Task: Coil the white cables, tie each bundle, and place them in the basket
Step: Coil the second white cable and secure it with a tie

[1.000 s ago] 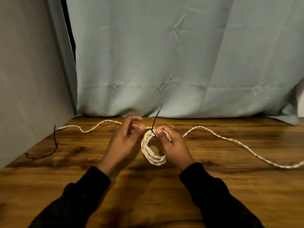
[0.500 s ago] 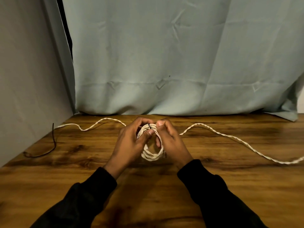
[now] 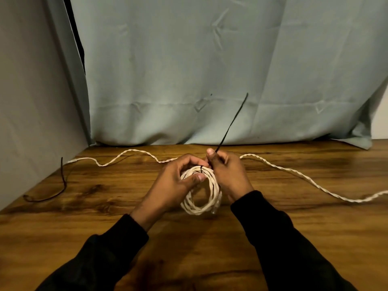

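A coiled white twisted cable (image 3: 201, 198) hangs between my hands above the middle of the wooden table (image 3: 189, 248). My left hand (image 3: 174, 185) grips the top left of the coil, thumb pressed on the strands. My right hand (image 3: 228, 175) pinches a thin black tie (image 3: 233, 120) that wraps the top of the coil and sticks up to the right. A second white twisted cable (image 3: 294, 171) lies loose across the back of the table, from the far left to the right edge, passing behind my hands. No basket is in view.
Another black tie (image 3: 60, 185) lies curved on the table at the left. A grey wall (image 3: 31, 101) borders the left side and a pale blue curtain (image 3: 210, 70) hangs behind the table's back edge.
My right hand has pulled the black tie's free end up and to the right, so it now stands long above the coil. The coil has opened out below my hands.
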